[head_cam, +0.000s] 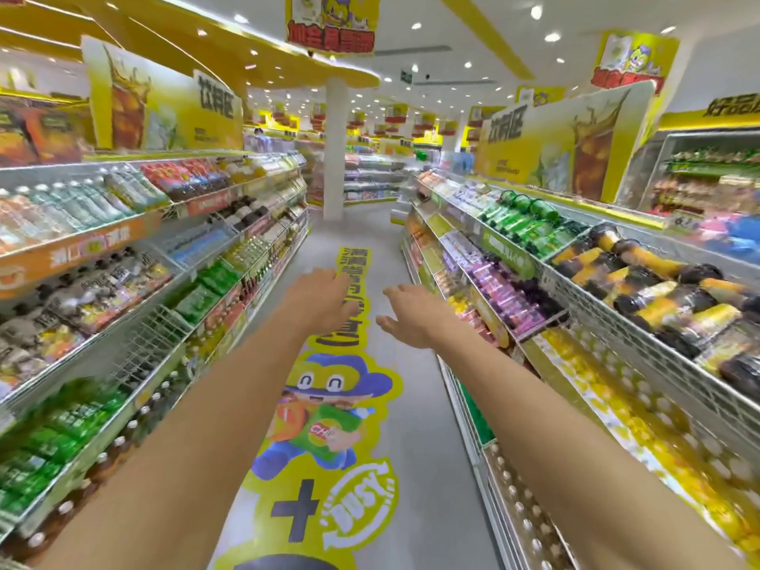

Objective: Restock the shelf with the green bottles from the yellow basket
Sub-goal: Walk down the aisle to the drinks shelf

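green bottles (pixel 530 230) sit on the upper tier of the right shelf (pixel 641 298), packed in rows, caps toward the aisle. more green-labelled bottles (pixel 49 438) show on a lower tier of the left shelf (pixel 123 318), blurred, so cannot tell if they are the same product. yellow basket: not visible in this view.

both arms stretch forward down the aisle, bare forearms, hands well apart from either shelf. left hand (pixel 325 294) is out over the floor, palm down, fingers loosely extended, gripping nothing. right hand (pixel 411 314) is beside it, slightly lower in view, fingers spread and relaxed, thumb sticking out to the left, also gripping nothing. the 2 hands are near each other but not touching.

below them a yellow floor decal (pixel 329 425) runs along the grey aisle floor: cartoon figure in a blue hat holding a green bag, a black plus sign, and a round "busy" mark.

right shelf next to the green bottles holds dark bottles with orange labels (pixel 654 298); purple packs (pixel 501 290) sit 1 tier down. white pillar (pixel 335 150) stands at the far end of the aisle. edges of the frame are motion-blurred.
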The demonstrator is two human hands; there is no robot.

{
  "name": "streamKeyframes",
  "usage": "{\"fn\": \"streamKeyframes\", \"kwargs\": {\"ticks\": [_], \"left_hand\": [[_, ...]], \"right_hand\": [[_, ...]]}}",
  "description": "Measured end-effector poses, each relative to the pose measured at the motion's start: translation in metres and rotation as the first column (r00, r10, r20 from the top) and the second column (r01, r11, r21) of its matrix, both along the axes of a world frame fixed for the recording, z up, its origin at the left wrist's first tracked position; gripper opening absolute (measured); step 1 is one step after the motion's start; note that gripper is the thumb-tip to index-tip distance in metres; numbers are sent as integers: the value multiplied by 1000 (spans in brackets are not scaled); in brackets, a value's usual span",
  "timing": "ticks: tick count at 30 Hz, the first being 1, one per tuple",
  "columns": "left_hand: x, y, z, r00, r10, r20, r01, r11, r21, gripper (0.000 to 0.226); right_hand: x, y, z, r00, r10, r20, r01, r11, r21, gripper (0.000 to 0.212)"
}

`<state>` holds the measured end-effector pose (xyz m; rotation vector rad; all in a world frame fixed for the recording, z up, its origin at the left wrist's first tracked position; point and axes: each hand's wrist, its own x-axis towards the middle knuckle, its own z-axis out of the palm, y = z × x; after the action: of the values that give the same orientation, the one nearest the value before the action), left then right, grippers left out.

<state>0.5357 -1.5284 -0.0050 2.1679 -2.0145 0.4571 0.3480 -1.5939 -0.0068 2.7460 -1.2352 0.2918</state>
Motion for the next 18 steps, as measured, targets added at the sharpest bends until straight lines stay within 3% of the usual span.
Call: {"fn": "streamKeyframes", "kwargs": {"ticks": [8, 18], "left_hand": [[71, -174, -18, 999, -49, -8, 49, 996, 69, 59], [173, -406, -27, 997, 78, 17, -80, 986, 150, 56]], "right_hand": [[75, -174, -8, 1000, -17, 23, 17, 1000, -10, 55], [168, -442, -21, 996, 75, 51, -77, 997, 32, 51]]}}
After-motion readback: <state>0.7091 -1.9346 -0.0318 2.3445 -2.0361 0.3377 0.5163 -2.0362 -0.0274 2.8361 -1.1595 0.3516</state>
